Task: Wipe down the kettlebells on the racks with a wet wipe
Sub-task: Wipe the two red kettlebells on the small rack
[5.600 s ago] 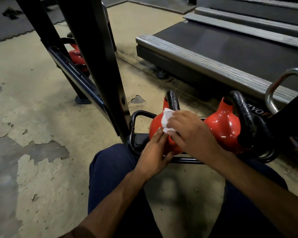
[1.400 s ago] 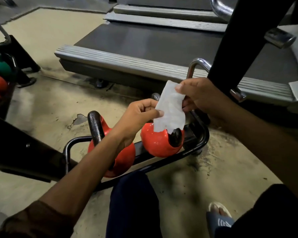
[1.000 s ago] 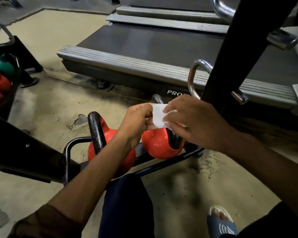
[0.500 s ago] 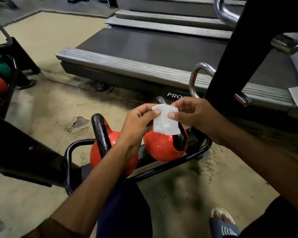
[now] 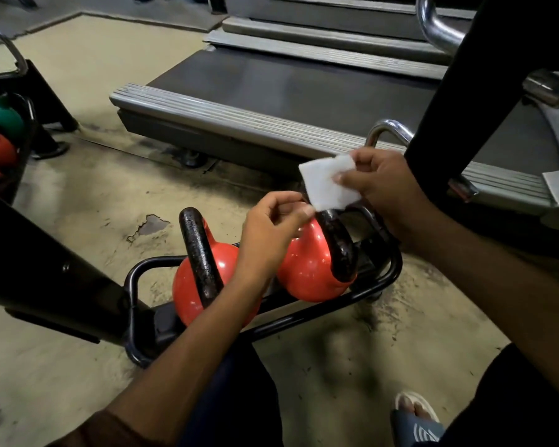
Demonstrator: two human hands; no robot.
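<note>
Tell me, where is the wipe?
Right of centre in the head view, the right hand and left hand pinch the wet wipe just above the handle of the right red kettlebell.

A white, flat wet wipe (image 5: 331, 183) is being held between the right hand (image 5: 384, 191), pinching its right edge, and the left hand (image 5: 271, 233), pinching its lower corner, while a red kettlebell (image 5: 304, 272) is sitting upright just below both hands and a second red kettlebell (image 5: 184, 291) is sitting beneath the left wrist, both on the black rack (image 5: 133, 350).
</note>
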